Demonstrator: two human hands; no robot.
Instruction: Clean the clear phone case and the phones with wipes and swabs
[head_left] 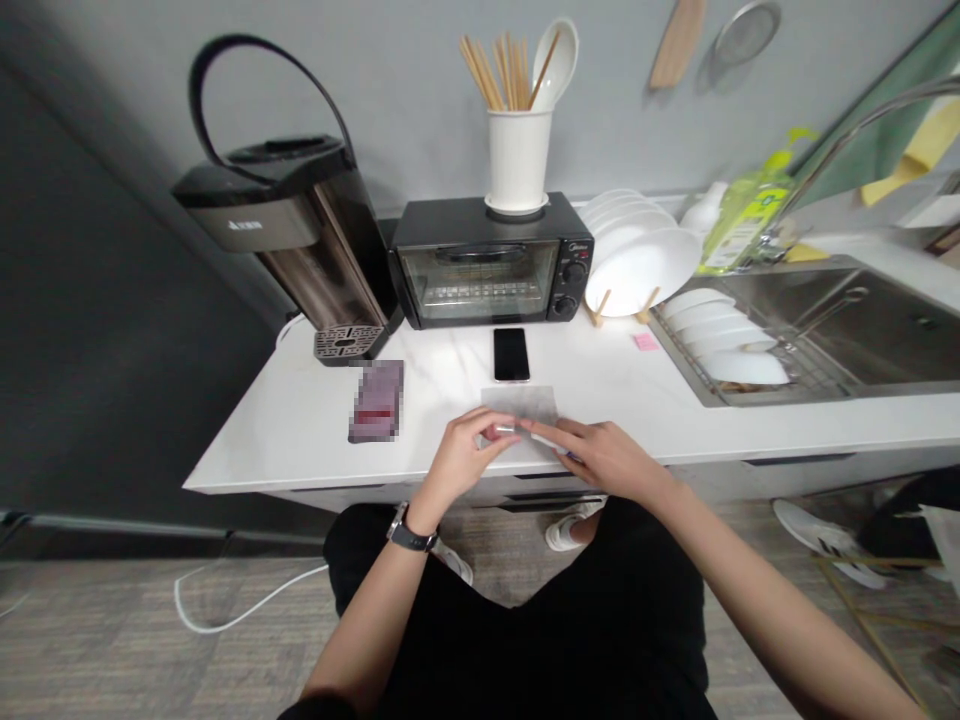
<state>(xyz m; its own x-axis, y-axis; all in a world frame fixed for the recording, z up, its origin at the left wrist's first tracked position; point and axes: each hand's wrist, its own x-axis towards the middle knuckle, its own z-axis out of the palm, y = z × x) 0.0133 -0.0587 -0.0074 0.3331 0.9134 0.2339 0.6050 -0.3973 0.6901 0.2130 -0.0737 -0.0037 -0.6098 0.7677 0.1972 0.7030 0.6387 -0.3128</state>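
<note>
Both hands pinch a small pen-like stick [534, 436] just in front of the phone [511, 353]: left hand [459, 462] fingertips closed on one end, right hand [611, 458] gripping the other. Likely light, rigid, slippery; hold at ends.

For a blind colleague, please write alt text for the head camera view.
Left hand and right hand hold a small pen-like object over a grey sheet on a white counter. Behind lie a phone, toaster oven, plates and sink.

one phone [511, 353], one toaster oven [491, 260], two hands [463, 455]
</note>
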